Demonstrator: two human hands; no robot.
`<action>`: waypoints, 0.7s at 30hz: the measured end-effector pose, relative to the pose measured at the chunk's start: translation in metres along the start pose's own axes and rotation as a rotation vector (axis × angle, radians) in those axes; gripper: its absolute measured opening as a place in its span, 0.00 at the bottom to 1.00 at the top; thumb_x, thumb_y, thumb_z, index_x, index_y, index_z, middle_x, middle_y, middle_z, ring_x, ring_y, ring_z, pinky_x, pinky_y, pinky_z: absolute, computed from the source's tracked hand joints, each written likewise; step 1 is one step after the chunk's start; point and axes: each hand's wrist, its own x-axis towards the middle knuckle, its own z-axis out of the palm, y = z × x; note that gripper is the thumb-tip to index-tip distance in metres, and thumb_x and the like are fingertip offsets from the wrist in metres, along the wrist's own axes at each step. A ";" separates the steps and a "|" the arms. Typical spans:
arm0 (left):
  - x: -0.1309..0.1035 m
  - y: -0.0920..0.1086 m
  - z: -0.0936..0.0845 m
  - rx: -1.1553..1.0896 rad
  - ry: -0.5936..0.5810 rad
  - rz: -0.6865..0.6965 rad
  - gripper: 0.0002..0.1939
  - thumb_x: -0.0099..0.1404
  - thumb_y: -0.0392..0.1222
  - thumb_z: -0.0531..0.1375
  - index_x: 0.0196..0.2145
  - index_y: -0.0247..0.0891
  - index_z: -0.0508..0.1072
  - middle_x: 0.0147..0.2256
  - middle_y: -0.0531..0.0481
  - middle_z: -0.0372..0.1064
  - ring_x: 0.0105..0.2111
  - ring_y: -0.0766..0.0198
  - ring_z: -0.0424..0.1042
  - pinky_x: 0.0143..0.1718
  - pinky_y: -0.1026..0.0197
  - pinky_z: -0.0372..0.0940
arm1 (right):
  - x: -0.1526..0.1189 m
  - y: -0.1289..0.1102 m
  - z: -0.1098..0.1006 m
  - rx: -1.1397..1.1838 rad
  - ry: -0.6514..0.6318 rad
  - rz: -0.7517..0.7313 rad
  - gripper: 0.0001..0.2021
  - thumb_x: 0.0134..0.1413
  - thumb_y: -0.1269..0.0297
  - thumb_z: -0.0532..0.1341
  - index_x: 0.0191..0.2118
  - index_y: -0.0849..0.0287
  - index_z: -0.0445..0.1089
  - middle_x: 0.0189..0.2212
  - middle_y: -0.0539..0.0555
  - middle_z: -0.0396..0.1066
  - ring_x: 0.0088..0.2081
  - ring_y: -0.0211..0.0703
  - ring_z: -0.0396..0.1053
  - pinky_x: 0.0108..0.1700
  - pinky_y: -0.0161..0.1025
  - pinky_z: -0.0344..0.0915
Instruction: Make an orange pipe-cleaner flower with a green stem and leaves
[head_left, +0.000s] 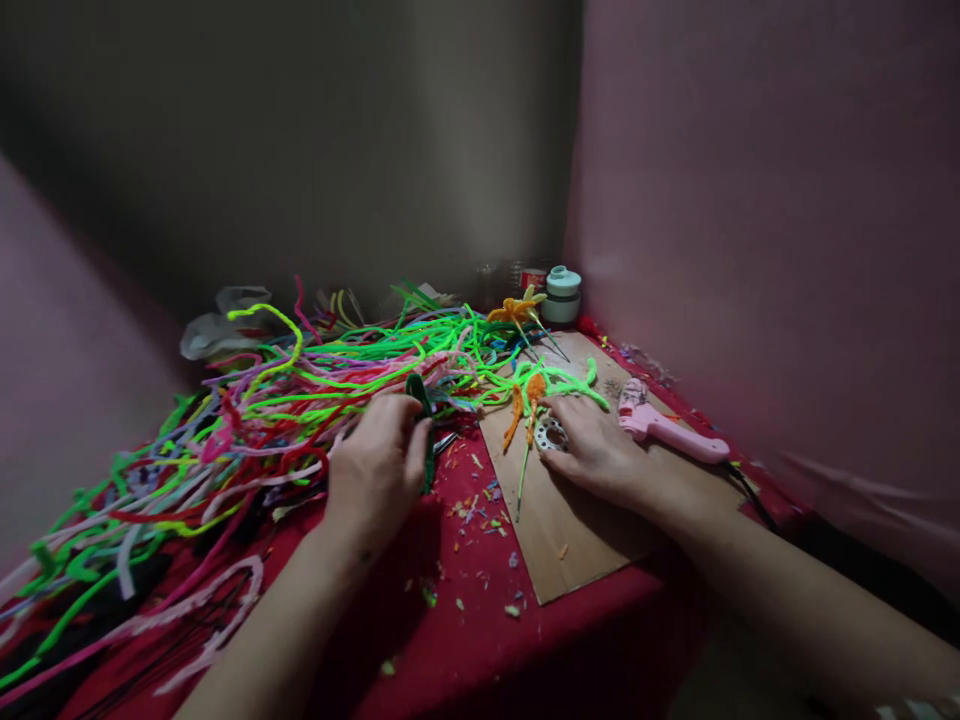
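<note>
My left hand (379, 460) is raised over the red cloth, its fingers closed on a dark green pipe cleaner (429, 462) that looks folded, with a loop above the fingertips. My right hand (592, 445) is low over the brown board (577, 540), thumb and fingers curled around a round metal bobbin (550, 434) with holes in its face. Just left of the bobbin, an orange pipe-cleaner piece (535, 388) sits on a thin stem (523, 485). A silver tool tip (447, 442), partly hidden, shows beside my left hand.
A large pile of coloured pipe cleaners (360, 385) covers the left and back. A pink glue gun (675, 432) lies on the board's right side, near the wall. Orange flowers (516, 309) and a pale jar (562, 295) stand behind. Fuzzy scraps (472, 512) dot the red cloth (480, 640).
</note>
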 end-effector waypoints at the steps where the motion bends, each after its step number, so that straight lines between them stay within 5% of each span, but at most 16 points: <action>1: -0.001 0.010 0.003 -0.027 -0.073 0.076 0.07 0.63 0.42 0.51 0.33 0.40 0.67 0.33 0.47 0.68 0.33 0.61 0.69 0.35 0.62 0.59 | 0.000 0.000 0.000 0.008 0.014 0.001 0.21 0.50 0.66 0.56 0.51 0.66 0.61 0.44 0.65 0.67 0.47 0.57 0.63 0.47 0.49 0.60; 4: 0.001 0.040 0.020 -0.107 -0.364 0.141 0.09 0.64 0.39 0.50 0.33 0.39 0.69 0.37 0.44 0.70 0.34 0.60 0.70 0.36 0.61 0.60 | -0.001 -0.001 0.001 0.032 0.049 -0.006 0.21 0.49 0.67 0.56 0.51 0.65 0.61 0.44 0.64 0.68 0.47 0.56 0.63 0.47 0.49 0.60; 7: 0.013 0.062 0.042 -0.119 -0.526 0.072 0.07 0.60 0.39 0.53 0.34 0.37 0.71 0.34 0.42 0.72 0.35 0.55 0.71 0.34 0.59 0.60 | -0.002 -0.001 0.002 0.055 0.057 -0.005 0.22 0.48 0.68 0.56 0.52 0.66 0.61 0.44 0.64 0.68 0.47 0.57 0.63 0.47 0.49 0.60; 14: 0.030 0.074 0.070 -0.092 -0.510 -0.006 0.10 0.57 0.35 0.51 0.31 0.35 0.72 0.33 0.36 0.73 0.35 0.51 0.72 0.34 0.57 0.60 | -0.003 0.004 0.002 0.113 0.087 -0.023 0.21 0.49 0.69 0.55 0.51 0.67 0.62 0.42 0.64 0.68 0.45 0.55 0.63 0.46 0.49 0.61; 21: 0.024 0.072 0.051 -0.186 -0.440 -0.084 0.09 0.58 0.36 0.50 0.28 0.37 0.69 0.29 0.44 0.72 0.30 0.60 0.70 0.32 0.61 0.59 | -0.005 -0.005 -0.007 0.338 0.226 0.049 0.20 0.45 0.67 0.57 0.47 0.68 0.64 0.40 0.64 0.67 0.43 0.52 0.64 0.47 0.48 0.61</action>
